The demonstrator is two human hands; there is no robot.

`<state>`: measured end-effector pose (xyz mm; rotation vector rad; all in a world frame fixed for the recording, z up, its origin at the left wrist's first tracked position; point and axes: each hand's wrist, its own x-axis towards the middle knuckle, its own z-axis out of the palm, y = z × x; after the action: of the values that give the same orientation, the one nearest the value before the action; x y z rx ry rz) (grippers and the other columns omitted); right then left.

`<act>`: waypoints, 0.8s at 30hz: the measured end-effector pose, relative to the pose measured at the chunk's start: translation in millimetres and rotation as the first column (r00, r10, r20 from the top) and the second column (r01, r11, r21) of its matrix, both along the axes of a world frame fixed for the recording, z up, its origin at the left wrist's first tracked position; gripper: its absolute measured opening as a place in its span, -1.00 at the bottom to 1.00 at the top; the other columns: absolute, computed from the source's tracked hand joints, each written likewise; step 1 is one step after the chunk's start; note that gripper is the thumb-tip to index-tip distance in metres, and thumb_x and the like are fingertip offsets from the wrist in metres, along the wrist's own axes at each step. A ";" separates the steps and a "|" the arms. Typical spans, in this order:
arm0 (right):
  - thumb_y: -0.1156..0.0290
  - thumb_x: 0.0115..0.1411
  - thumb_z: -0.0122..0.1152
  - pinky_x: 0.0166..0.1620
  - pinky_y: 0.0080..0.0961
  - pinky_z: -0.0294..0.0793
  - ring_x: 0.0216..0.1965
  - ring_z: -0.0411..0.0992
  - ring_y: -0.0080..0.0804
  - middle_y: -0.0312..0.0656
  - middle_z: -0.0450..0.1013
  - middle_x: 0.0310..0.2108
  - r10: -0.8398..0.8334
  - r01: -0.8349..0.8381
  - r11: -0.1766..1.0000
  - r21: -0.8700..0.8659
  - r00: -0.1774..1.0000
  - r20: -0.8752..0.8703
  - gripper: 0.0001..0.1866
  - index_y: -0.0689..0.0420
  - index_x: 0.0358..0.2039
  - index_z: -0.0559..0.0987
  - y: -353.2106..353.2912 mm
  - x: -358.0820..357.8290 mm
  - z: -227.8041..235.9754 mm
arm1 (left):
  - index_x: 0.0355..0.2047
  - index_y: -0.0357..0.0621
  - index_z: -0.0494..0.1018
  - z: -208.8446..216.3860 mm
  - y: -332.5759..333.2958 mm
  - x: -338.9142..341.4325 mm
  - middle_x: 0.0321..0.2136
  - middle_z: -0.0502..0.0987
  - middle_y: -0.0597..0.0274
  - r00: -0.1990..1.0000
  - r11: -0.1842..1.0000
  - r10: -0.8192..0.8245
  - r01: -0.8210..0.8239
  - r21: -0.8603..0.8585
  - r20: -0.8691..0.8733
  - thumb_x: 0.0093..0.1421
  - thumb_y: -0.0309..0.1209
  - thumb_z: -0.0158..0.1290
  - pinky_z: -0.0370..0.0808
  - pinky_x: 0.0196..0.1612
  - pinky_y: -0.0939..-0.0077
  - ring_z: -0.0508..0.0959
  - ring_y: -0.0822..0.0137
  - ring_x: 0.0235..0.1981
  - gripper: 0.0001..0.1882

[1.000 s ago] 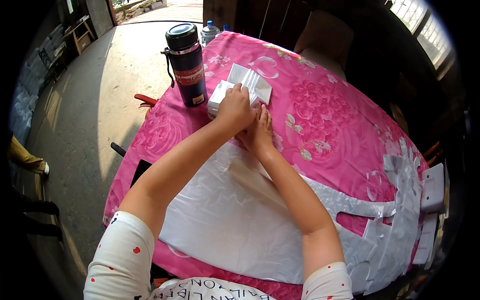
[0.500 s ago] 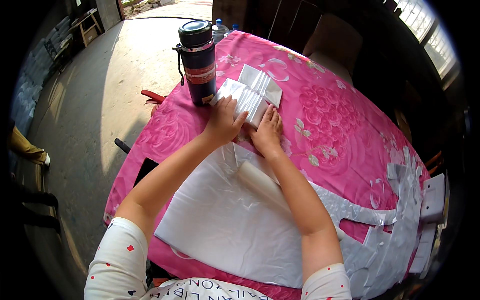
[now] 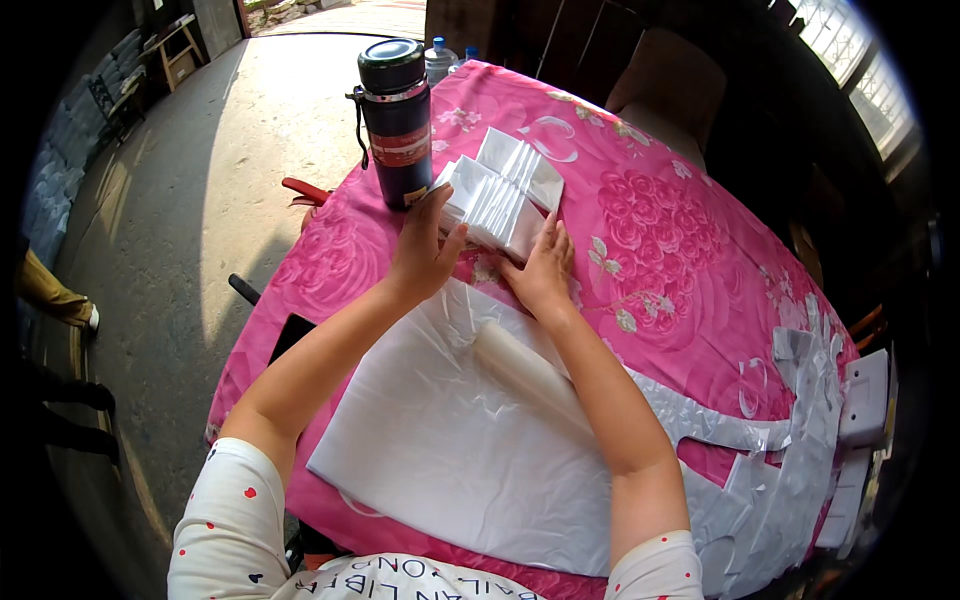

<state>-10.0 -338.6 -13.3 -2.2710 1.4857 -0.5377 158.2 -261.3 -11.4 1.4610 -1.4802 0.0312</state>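
Note:
On the far part of the table lies a stack of folded white plastic bags [image 3: 485,205], with another folded bundle [image 3: 525,165] right behind it. My left hand [image 3: 425,250] is at the stack's left front edge, fingers stretched out and thumb apart. Against its right front corner rests my right hand [image 3: 543,270], fingers extended along the side and thumb spread. Neither hand closes round the stack. Under my forearms spreads a large white plastic sheet [image 3: 430,440], with a rolled length of film [image 3: 530,370] lying on it.
A dark insulated bottle [image 3: 395,130] stands just left of the stack. Red-handled tool grips [image 3: 305,190] show past the left table edge. Cut plastic strips [image 3: 740,500] lie on the right of the pink floral tablecloth [image 3: 660,220]. Someone's leg [image 3: 50,290] shows at far left.
My left hand has drawn back from the stack's top toward its left front edge, uncovering more of it. My right hand has shifted slightly to the right along the side.

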 end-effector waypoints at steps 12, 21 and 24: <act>0.36 0.15 0.17 -0.01 -0.47 0.31 -0.08 0.32 -0.37 -0.09 0.26 -0.04 0.493 -0.440 0.854 -0.278 0.513 0.703 -0.61 0.17 -0.05 0.32 146.1 -70.2 121.8 | 0.05 -0.25 0.23 56.9 134.6 -15.9 0.07 0.29 -0.03 0.972 0.962 -0.232 0.233 0.140 -0.029 0.09 -0.50 0.04 0.24 0.12 0.27 0.30 0.01 0.08 -0.52; 0.71 -0.07 0.24 -0.41 -0.65 0.40 -0.39 0.40 -0.54 -0.32 0.35 -0.36 0.593 -0.422 0.581 -0.696 -0.366 0.717 -0.72 0.09 -0.37 0.45 304.4 -157.9 260.5 | 0.09 -0.19 0.21 87.7 225.4 -118.3 0.10 0.26 -0.03 0.802 0.797 -0.596 0.597 0.092 -0.043 -0.03 -0.53 0.13 0.35 0.03 0.25 0.35 0.02 0.03 -0.37; 0.73 -0.08 0.24 -0.45 -0.67 0.37 -0.40 0.40 -0.54 -0.31 0.35 -0.40 0.530 -0.384 0.644 -0.662 -0.400 0.748 -0.72 0.10 -0.38 0.45 332.9 -170.2 270.1 | 0.09 -0.20 0.21 86.2 247.0 -140.0 0.10 0.26 -0.03 0.782 0.773 -0.617 0.624 0.117 -0.093 -0.04 -0.52 0.14 0.36 0.03 0.26 0.35 0.02 0.04 -0.36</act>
<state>-180.2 -5.7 256.8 -1.2744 -0.4665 -1.5241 18.2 -14.3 74.8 0.9978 -1.8901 -0.5260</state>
